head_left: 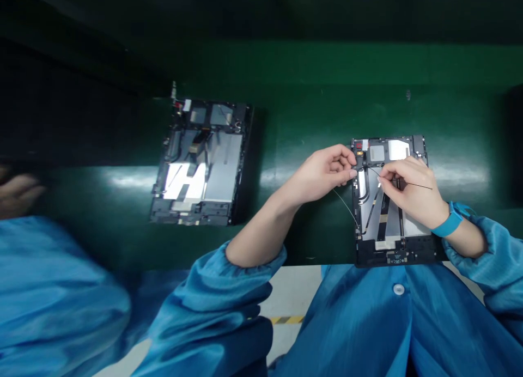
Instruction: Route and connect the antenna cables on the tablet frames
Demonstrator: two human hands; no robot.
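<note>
An opened tablet chassis [392, 241] lies on the green conveyor belt [310, 93] in front of me, its inner boards and metal plates exposed. My left hand [324, 172] is closed in a pinch at the chassis's upper left corner, on a thin dark cable [347, 205] that curves down along the left edge. My right hand [411, 192] rests over the middle of the chassis, fingers pinched on the other run of the same thin cable, which sticks out to the right. A blue wristband [449, 222] sits on my right wrist.
A second opened tablet chassis [200, 164] lies further left on the belt. At the far left another person's hand [16, 194] and blue sleeve [53, 290] reach toward the belt. Grey floor with a yellow-black stripe [288, 318] shows below the belt edge.
</note>
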